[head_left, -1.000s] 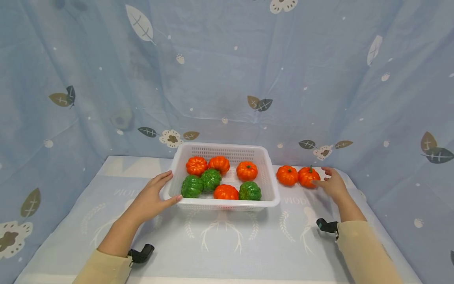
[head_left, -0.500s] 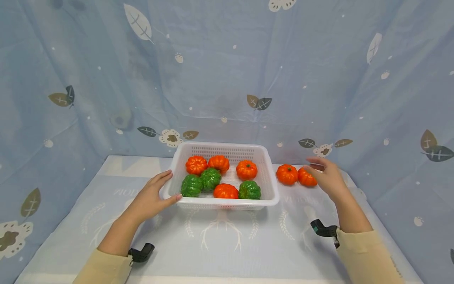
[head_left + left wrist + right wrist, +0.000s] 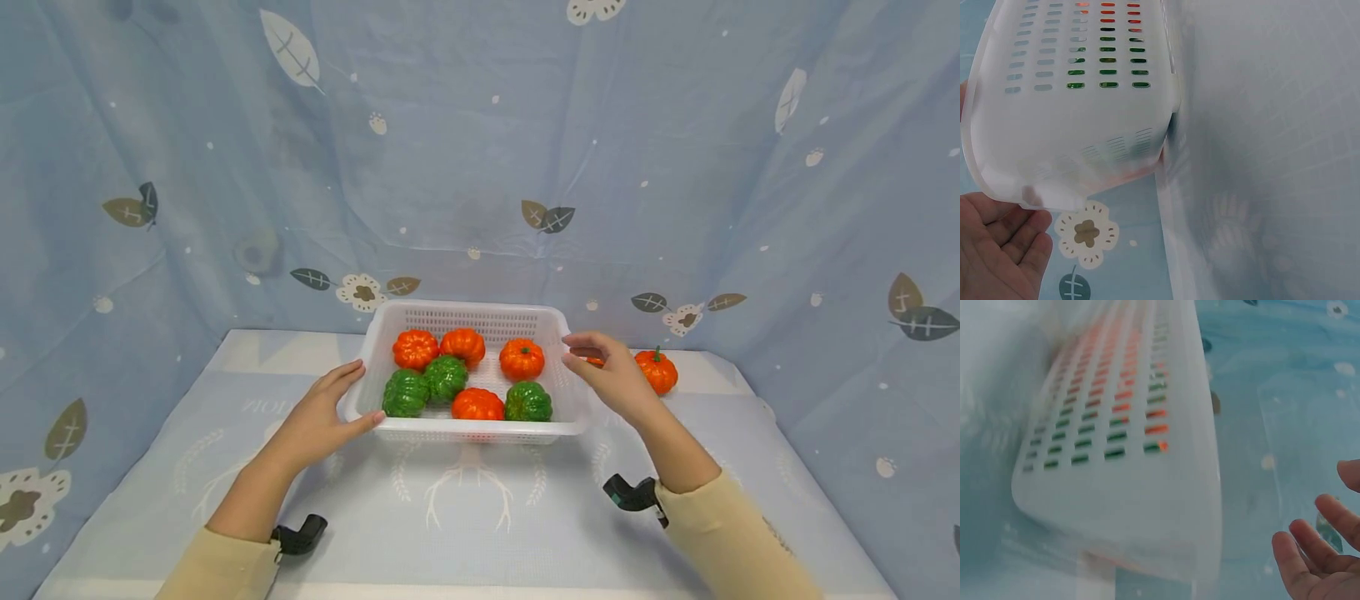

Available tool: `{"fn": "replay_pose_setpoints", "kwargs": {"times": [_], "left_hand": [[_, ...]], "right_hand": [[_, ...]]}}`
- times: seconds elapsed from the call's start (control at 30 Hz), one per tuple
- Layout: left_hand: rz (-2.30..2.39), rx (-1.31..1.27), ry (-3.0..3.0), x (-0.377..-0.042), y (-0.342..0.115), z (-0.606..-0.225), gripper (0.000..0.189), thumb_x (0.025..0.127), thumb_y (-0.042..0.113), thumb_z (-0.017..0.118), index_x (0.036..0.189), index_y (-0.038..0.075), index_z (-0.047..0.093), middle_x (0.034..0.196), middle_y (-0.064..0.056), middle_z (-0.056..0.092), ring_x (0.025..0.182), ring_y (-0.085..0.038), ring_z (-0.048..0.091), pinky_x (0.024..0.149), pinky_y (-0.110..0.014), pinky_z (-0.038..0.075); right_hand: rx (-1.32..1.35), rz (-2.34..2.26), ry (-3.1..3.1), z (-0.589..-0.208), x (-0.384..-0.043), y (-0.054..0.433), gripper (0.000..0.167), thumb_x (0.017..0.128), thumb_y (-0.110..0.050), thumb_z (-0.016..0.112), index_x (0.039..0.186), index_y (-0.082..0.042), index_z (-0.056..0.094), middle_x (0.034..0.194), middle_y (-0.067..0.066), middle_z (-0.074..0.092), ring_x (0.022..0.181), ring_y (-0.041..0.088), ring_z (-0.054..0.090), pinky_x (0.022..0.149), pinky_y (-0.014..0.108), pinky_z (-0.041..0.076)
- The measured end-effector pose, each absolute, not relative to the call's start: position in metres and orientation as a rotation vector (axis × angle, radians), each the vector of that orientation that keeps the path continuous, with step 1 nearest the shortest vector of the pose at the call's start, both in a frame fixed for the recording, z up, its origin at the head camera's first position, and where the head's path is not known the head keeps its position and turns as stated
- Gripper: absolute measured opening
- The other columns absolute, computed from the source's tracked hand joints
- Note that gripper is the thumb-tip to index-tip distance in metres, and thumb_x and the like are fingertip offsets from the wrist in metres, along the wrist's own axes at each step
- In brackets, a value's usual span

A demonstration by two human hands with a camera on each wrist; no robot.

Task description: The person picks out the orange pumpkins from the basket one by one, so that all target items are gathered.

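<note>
A white plastic basket [image 3: 480, 428] stands on the table with several glossy orange mini pumpkins [image 3: 522, 360] and three green ones [image 3: 406, 393] inside. My left hand [image 3: 318, 421] rests at its front left corner, fingers spread along the left side and thumb at the front rim. Just off the basket's right side is my right hand [image 3: 618, 379], fingers loosely bent with nothing between them; the right wrist view shows a gap to the basket. It mostly hides one orange pumpkin [image 3: 595, 362]. Another orange pumpkin [image 3: 656, 372] stands farther right on the table.
A pale printed cloth covers the table [image 3: 480, 542]. Blue curtain [image 3: 450, 167] with leaves and flowers hangs right behind the basket and along both sides. Black wrist mounts [image 3: 633, 493] stick out below each hand.
My right hand has moved left from the far right pumpkin, past it, to the basket's right side, now covering most of the nearer pumpkin. The left hand and basket have stayed put.
</note>
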State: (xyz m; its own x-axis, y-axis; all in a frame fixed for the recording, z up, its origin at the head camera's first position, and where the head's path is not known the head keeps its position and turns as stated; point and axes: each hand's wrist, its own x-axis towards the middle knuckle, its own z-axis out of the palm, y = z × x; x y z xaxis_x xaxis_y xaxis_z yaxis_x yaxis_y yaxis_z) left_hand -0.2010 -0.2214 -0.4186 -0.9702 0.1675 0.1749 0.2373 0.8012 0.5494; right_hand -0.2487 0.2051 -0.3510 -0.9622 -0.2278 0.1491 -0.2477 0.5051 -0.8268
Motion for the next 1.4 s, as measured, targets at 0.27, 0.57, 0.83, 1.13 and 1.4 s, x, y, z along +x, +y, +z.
{"fn": "replay_pose_setpoints", "kwargs": {"times": [0.27,0.57,0.83,1.13,1.4], "left_hand": [[-0.894,-0.328,-2.870,-0.202,-0.220,-0.418,0.090,0.089,0.051,0.072,0.155,0.002,0.035,0.161,-0.015,0.029,0.142,-0.046,0.032,0.105,-0.068,0.035],[-0.868,-0.320,-2.878,-0.201,-0.221,-0.415,0.090,0.090,0.051,0.071,0.155,0.001,0.035,0.161,-0.016,0.029,0.142,-0.046,0.031,0.105,-0.069,0.034],[-0.880,-0.323,-2.870,-0.201,-0.220,-0.416,0.089,0.089,0.050,0.072,0.154,0.001,0.035,0.161,-0.016,0.029,0.142,-0.046,0.031,0.105,-0.069,0.034],[-0.880,-0.326,-2.866,-0.199,-0.221,-0.416,0.089,0.090,0.050,0.071,0.154,0.000,0.035,0.161,-0.016,0.029,0.142,-0.046,0.031,0.105,-0.068,0.035],[-0.879,-0.339,-2.863,-0.200,-0.220,-0.415,0.090,0.090,0.052,0.071,0.154,0.000,0.035,0.160,-0.017,0.030,0.141,-0.047,0.032,0.105,-0.068,0.035]], "right_hand": [[0.571,1.553,-2.726,-0.360,-0.254,0.163,0.039,0.096,-0.022,0.069,0.130,-0.005,0.061,0.131,0.016,0.061,0.122,0.033,0.058,0.100,0.048,0.050],[0.710,1.391,-2.856,-0.383,-0.269,0.126,0.037,0.094,-0.025,0.072,0.126,-0.008,0.066,0.123,0.010,0.066,0.113,0.026,0.061,0.095,0.042,0.053],[0.834,1.240,-3.050,-0.388,-0.286,0.110,0.042,0.093,-0.028,0.073,0.128,-0.006,0.066,0.129,0.011,0.064,0.116,0.028,0.060,0.098,0.042,0.051],[0.901,1.101,-3.239,-0.387,-0.297,0.095,0.045,0.091,-0.036,0.075,0.128,-0.012,0.066,0.127,0.003,0.064,0.122,0.025,0.057,0.101,0.041,0.048],[0.940,0.954,-3.288,-0.394,-0.297,0.090,0.051,0.089,-0.042,0.075,0.131,-0.013,0.065,0.129,0.003,0.064,0.121,0.022,0.058,0.103,0.042,0.047]]}}
